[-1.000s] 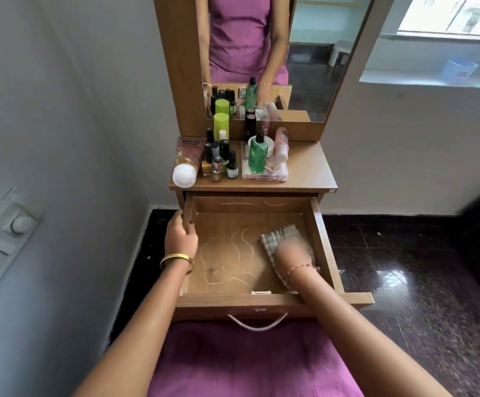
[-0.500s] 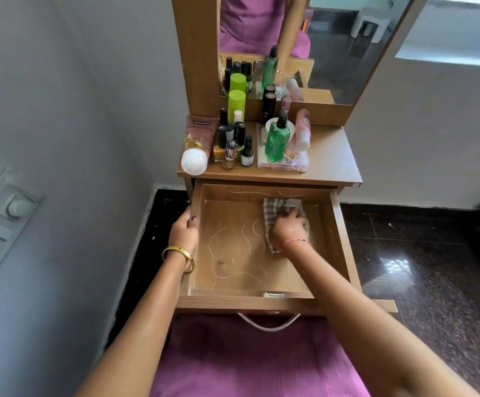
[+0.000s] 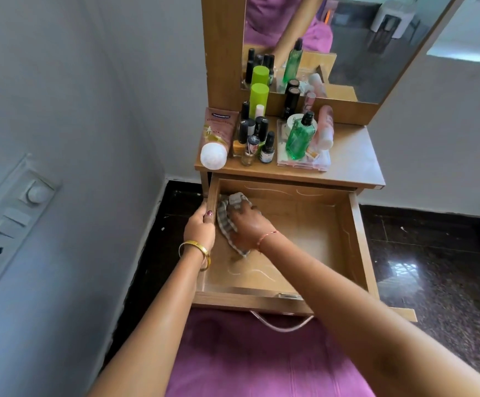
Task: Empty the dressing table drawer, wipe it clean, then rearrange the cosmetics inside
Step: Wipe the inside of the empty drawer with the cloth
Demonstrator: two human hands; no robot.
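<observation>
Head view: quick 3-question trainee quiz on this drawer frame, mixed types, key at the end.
1. True or false: the drawer holds cosmetics.
2. Which hand presses the checked cloth? A) left hand B) right hand C) both
3. Fill in: the green glass bottle stands on the ____ of the dressing table.

Key:
1. False; only the cloth and the right hand are inside it.
2. B; the left hand's fingers grip the drawer's left wall.
3. Top; it stands beside the tube and the small bottles.
</observation>
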